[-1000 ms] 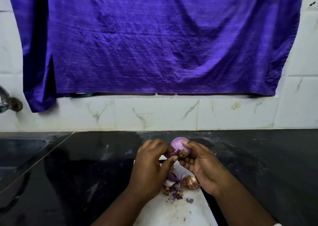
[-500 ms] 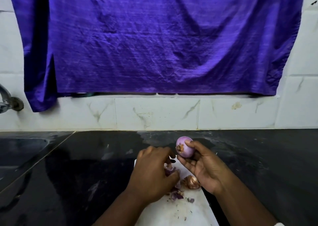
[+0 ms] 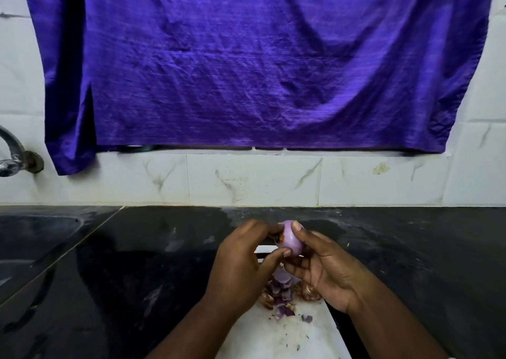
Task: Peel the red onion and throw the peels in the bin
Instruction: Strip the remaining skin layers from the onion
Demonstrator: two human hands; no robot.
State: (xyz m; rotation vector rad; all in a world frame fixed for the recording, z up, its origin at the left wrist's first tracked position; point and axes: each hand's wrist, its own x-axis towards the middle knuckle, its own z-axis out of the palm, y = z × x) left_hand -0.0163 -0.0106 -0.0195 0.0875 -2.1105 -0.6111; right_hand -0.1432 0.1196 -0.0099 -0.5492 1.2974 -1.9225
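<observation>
Now, at the far left edge of the frame, a tap [image 3: 16,156] juts from the tiled wall above the dark countertop [image 3: 109,263], and a purple cloth [image 3: 260,63] fills the upper frame. Moving toward the lower centre, our left hand [image 3: 241,263] has come back up from the peel pile, where it was half a second ago, and now pinches at the brown root end of the red onion [image 3: 289,238], thumb beneath and fingers curled over the top. That return suggests another scrap of skin is about to come away, so peeling is not quite finished. Below, the loose peels [image 3: 279,293] lie heaped on the white cutting board [image 3: 273,336]; none have gone to a bin, and no bin is in view. Just right of centre, our right hand [image 3: 325,271] cradles the onion, thumb pressed on its top.
</observation>
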